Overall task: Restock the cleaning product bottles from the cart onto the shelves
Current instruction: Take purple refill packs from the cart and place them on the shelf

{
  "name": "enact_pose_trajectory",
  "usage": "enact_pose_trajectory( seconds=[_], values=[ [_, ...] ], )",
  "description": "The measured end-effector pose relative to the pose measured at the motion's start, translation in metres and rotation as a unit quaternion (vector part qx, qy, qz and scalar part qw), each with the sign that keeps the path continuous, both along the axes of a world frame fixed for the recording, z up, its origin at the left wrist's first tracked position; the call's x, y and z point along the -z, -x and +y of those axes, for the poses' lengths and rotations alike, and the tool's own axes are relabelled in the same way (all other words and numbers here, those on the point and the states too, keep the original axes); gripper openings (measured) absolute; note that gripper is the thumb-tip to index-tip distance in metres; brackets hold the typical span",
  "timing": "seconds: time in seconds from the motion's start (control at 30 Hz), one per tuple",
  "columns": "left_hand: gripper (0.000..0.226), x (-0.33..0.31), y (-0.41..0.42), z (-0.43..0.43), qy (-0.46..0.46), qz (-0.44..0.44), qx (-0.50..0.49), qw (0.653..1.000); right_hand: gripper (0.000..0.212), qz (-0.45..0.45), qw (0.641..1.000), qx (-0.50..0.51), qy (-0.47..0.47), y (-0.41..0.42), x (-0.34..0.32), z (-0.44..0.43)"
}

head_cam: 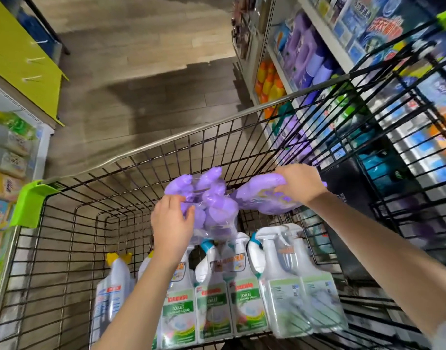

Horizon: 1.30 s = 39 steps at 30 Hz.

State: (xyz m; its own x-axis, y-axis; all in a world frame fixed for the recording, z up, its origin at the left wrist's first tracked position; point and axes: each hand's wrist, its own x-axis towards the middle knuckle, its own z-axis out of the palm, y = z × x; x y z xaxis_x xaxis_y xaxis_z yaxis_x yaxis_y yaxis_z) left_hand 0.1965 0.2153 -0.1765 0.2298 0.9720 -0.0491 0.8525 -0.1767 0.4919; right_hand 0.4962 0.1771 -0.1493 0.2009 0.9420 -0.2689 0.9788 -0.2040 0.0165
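**A:** Report the position and grip of each hand.

**B:** Both hands are over the black wire cart [146, 178]. The left hand [171, 223] is clamped on a clear-wrapped pack of purple bottles [209, 195], with thumb and fingers pinching the wrap on the pack's left side. The right hand [300, 183] is curled over a second purple pack [260, 198] and grips it from above.

**A:** Location of the two packs?

**B:** Both are held up above the basket, close to the cart's far wall. They are side by side; I cannot tell whether they touch.

**A:** Stock remaining in the cart?

**B:** It stands upright at the near end of the basket.
- **Middle:** white toilet cleaner bottles [214, 306] with green labels, in clear wrap.
- **Right:** a wrapped pack of spray bottles [292, 281] with white triggers, directly against the toilet cleaner bottles.
- **Left:** a white bottle with a yellow cap [113, 286] and a blue and red label.

**A:** And the shelves?

**B:** The shelving [325, 29] stands just beside the cart's right side. It carries purple containers [305, 54] on one tier and orange and yellow bottles [267, 82] on the tier below. A second unit with a lime-green top [22, 59] stands on the left, across the wood-plank floor [141, 72].
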Motion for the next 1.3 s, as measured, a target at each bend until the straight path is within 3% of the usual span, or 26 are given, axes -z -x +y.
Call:
enact_pose_trajectory(
  seconds=[0.1,0.2,0.3,0.4,0.5,0.57,0.7,0.77,0.83,0.87,0.97,1.1,1.17,1.23,1.3],
  values=[
    [0.041,-0.018,-0.021,-0.005,-0.054,0.011,0.072,0.996,0.012,-0.001,1.0,-0.01,0.0,0.006,-0.048,-0.017],
    [0.062,-0.047,-0.063,-0.015,0.027,-0.098,0.184,0.978,0.018,-0.017,0.999,-0.045,-0.012,0.019,-0.102,-0.031],
    [0.086,-0.069,-0.104,-0.025,0.114,-0.161,0.23,0.953,0.03,-0.039,0.996,-0.077,-0.027,0.034,-0.151,-0.047],
    [0.072,-0.088,-0.122,-0.034,0.161,-0.233,0.223,0.933,0.02,-0.034,0.996,-0.07,-0.03,0.033,-0.195,-0.061],
    [0.058,-0.112,-0.123,-0.045,0.112,-0.235,0.212,0.942,0.018,0.008,0.997,-0.047,-0.056,0.025,-0.22,-0.076],
    [0.052,-0.129,-0.119,-0.056,0.076,-0.236,0.194,0.949,0.023,0.075,0.99,-0.021,-0.122,0.019,-0.223,-0.088],
    [0.046,-0.143,-0.096,-0.073,0.113,-0.313,0.139,0.933,0.075,0.128,0.925,0.075,-0.349,0.007,-0.19,-0.118],
    [0.043,-0.142,-0.082,-0.075,0.13,-0.333,0.112,0.927,0.09,0.25,0.879,0.185,-0.362,0.012,-0.163,-0.132],
    [0.041,-0.143,-0.069,-0.076,0.142,-0.345,0.104,0.922,0.077,0.49,0.791,0.228,-0.287,0.029,-0.141,-0.139],
    [0.04,-0.144,-0.064,-0.075,0.15,-0.35,0.106,0.918,0.071,0.568,0.75,0.242,-0.238,0.037,-0.132,-0.14],
    [0.041,-0.14,-0.05,-0.071,0.19,-0.358,0.125,0.905,0.052,0.651,0.7,0.236,-0.174,0.045,-0.121,-0.137],
    [0.05,-0.122,-0.031,-0.067,0.23,-0.358,0.135,0.895,0.032,0.671,0.702,0.206,-0.119,0.054,-0.125,-0.126],
    [0.05,-0.115,-0.024,-0.066,0.251,-0.363,0.133,0.888,0.038,0.654,0.711,0.229,-0.124,0.063,-0.12,-0.124],
    [0.044,-0.112,-0.021,-0.067,0.27,-0.36,0.138,0.882,0.043,0.593,0.748,0.255,-0.159,0.07,-0.114,-0.126],
    [0.028,-0.111,-0.019,-0.064,0.286,-0.38,0.136,0.869,0.035,0.492,0.8,0.278,-0.202,0.076,-0.11,-0.129]
  ],
)
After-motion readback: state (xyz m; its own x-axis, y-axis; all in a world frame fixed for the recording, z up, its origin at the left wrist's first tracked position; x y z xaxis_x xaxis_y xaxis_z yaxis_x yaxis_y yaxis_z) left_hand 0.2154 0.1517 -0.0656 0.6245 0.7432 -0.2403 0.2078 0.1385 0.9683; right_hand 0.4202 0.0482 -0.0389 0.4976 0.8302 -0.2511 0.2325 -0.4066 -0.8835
